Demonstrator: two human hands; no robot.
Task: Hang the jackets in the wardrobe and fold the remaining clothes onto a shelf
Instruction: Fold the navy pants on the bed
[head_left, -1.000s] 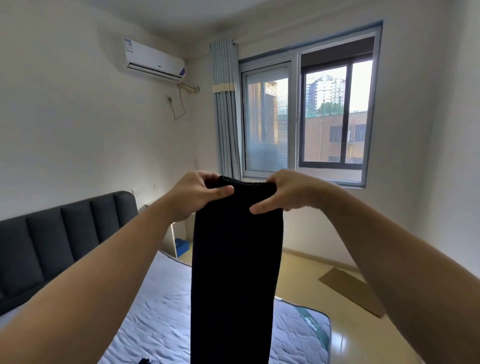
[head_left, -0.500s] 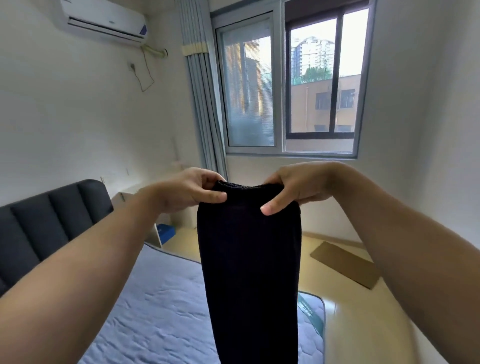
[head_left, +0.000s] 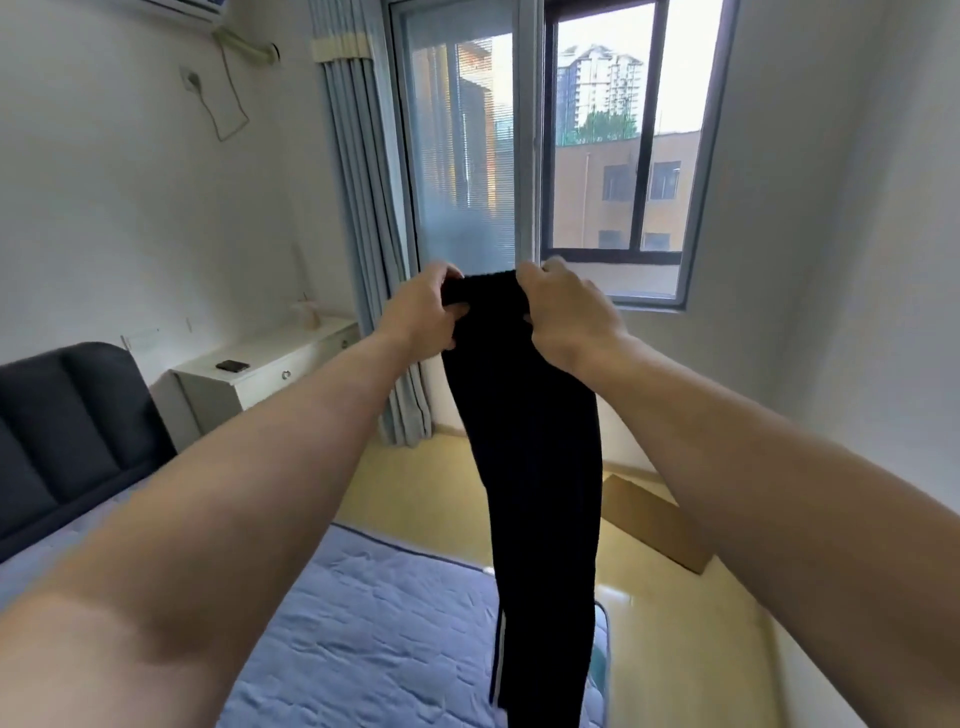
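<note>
Closer together now, left hand (head_left: 423, 312) and right hand (head_left: 563, 317) both pinch the waistband (head_left: 491, 285) of black trousers (head_left: 524, 441), dangling over the bed (head_left: 363, 623) corner. They look soft, light and floppy; the waistband looks the surest hold.

The black trousers (head_left: 535, 467) hang straight down in the air as one long narrow strip. The left hand (head_left: 421, 312) and the right hand (head_left: 566, 317) pinch their top edge. A thin pale stripe shows low on the left edge.
</note>
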